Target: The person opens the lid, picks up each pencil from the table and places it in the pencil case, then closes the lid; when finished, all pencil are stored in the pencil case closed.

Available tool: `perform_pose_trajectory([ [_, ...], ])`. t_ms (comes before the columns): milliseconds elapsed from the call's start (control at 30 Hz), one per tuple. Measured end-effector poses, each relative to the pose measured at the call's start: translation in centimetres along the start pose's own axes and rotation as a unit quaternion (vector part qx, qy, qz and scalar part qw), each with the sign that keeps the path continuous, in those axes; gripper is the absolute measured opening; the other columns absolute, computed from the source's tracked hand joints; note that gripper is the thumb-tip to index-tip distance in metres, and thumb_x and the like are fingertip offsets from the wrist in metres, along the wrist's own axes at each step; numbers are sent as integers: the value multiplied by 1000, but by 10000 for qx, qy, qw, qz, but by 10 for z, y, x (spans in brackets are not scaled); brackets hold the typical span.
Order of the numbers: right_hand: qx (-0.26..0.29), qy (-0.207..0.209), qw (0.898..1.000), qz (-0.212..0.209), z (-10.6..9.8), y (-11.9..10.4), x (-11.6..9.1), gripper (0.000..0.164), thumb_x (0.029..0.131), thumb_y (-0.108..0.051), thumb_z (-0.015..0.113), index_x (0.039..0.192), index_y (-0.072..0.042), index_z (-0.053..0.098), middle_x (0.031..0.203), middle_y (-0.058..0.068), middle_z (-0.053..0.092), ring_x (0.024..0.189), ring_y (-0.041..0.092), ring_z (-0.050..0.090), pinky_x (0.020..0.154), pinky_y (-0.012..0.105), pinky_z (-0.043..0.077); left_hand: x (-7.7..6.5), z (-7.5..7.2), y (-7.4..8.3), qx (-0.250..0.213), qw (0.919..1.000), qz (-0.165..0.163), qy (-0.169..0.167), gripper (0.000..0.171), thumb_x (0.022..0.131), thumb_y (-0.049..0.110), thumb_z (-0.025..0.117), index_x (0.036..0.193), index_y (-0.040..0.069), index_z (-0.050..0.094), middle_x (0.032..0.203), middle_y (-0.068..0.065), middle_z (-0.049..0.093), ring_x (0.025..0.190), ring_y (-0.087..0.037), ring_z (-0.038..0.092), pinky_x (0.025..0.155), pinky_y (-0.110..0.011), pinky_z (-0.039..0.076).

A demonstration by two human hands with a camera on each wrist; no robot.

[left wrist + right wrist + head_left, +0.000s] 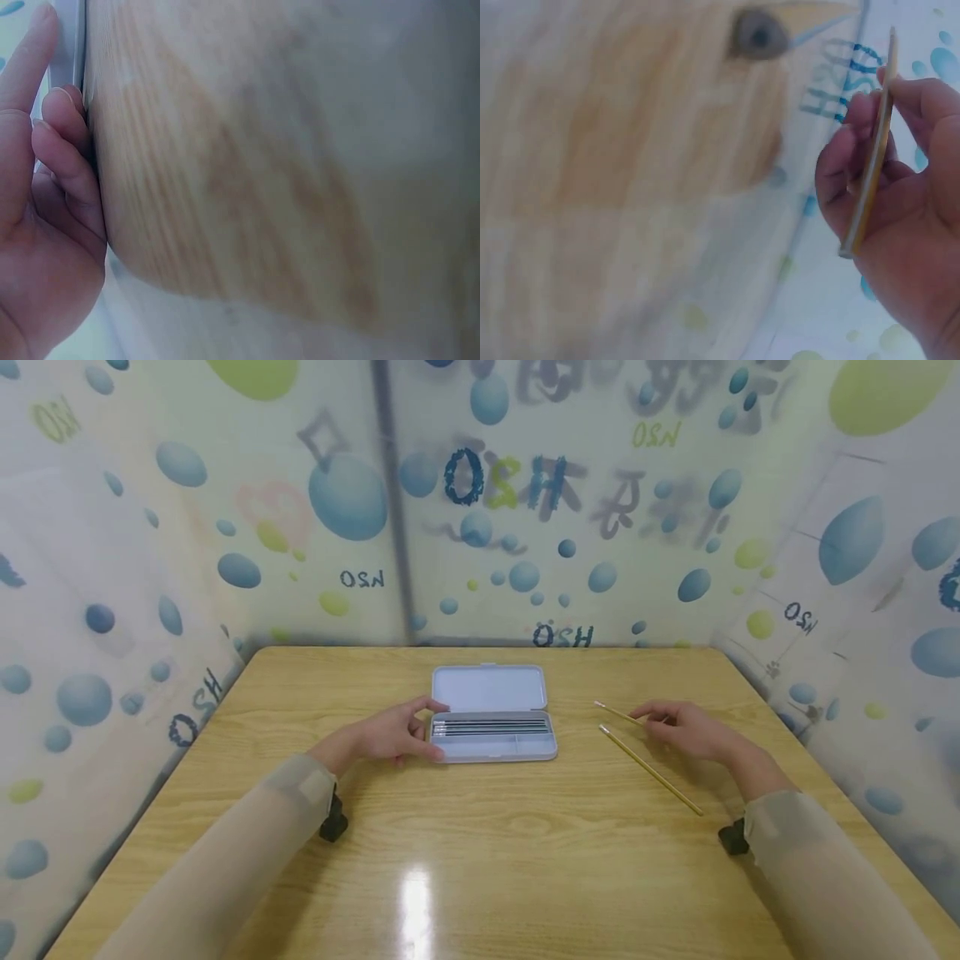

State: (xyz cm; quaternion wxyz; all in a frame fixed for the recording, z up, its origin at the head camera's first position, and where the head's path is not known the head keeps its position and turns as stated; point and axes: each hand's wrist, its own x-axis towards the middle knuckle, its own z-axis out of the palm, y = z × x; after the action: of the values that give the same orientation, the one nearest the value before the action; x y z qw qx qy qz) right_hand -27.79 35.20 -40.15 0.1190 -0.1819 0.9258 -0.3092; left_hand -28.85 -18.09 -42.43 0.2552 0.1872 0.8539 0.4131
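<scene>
A white pencil case (492,753) lies with its lid (489,687) swung back on the table. Several dark-striped pencils (491,727) fill its rear compartment; the front one shows a small divider. My left hand (390,732) holds the case's left end, thumb at the front corner and index finger near the hinge. To the right, my right hand (690,731) pinches a yellow pencil (871,169) between thumb and fingers, its white-tipped end pointing left toward the case. A second yellow pencil (651,770) lies slanted on the table, just left of that hand.
The wood-grain table (495,843) runs back to a patterned curtain (480,560) with blue and green drops, which also hangs along both sides. Dark wrist cameras sit under the left sleeve (247,835) and the right sleeve (817,852).
</scene>
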Motion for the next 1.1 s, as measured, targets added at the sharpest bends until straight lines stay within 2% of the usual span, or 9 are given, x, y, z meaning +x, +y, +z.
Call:
perform_pose_trajectory([
  [200,254,27,9994,-254,-2,-19,4,36,117,-25,55,151,-15,65,115,18,66,81,27,62,64,34,51,1,-2,0,65,10000,44,42,90,94,38,90,166,26,37,82,-2,56,57,-15,47,55,-26,46],
  [333,297,-26,9990,-342,0,-32,8,38,115,-28,60,151,-18,65,125,16,66,85,29,63,70,37,54,0,-2,0,82,10000,9,21,90,94,39,90,166,26,37,82,-2,56,57,-15,47,55,-26,46],
  [500,233,-70,9987,-451,6,-42,14,39,110,-23,71,149,-19,68,120,11,66,82,23,61,73,34,53,-1,-2,1,106,9999,-42,20,90,94,41,90,166,27,37,82,-3,56,57,-16,48,56,-26,45],
  [600,121,-59,9982,-579,9,-48,19,39,108,-17,71,147,-18,70,118,11,66,79,19,58,69,32,50,-2,-1,2,117,9999,-53,26,90,94,40,90,166,27,38,83,-3,57,57,-16,48,56,-27,45],
  [733,6,-52,9976,-691,14,-57,26,38,109,-14,69,146,-16,70,115,10,68,78,23,60,66,31,49,-1,-1,1,129,9999,-71,36,90,94,40,90,166,27,37,83,-3,57,57,-16,48,56,-26,45],
  [933,3,-73,9970,-771,19,-72,38,36,110,-16,68,146,-14,70,116,10,70,84,34,66,68,32,52,-1,0,1,149,9999,-50,23,90,94,42,89,167,28,37,84,-3,57,57,-16,47,56,-26,44],
  [1100,-3,-95,9966,-814,26,-83,51,35,110,-16,67,145,-13,70,118,11,71,84,32,66,70,34,54,-1,0,1,126,9999,-17,15,91,94,42,89,167,27,37,84,-3,57,58,-16,47,56,-26,44],
])
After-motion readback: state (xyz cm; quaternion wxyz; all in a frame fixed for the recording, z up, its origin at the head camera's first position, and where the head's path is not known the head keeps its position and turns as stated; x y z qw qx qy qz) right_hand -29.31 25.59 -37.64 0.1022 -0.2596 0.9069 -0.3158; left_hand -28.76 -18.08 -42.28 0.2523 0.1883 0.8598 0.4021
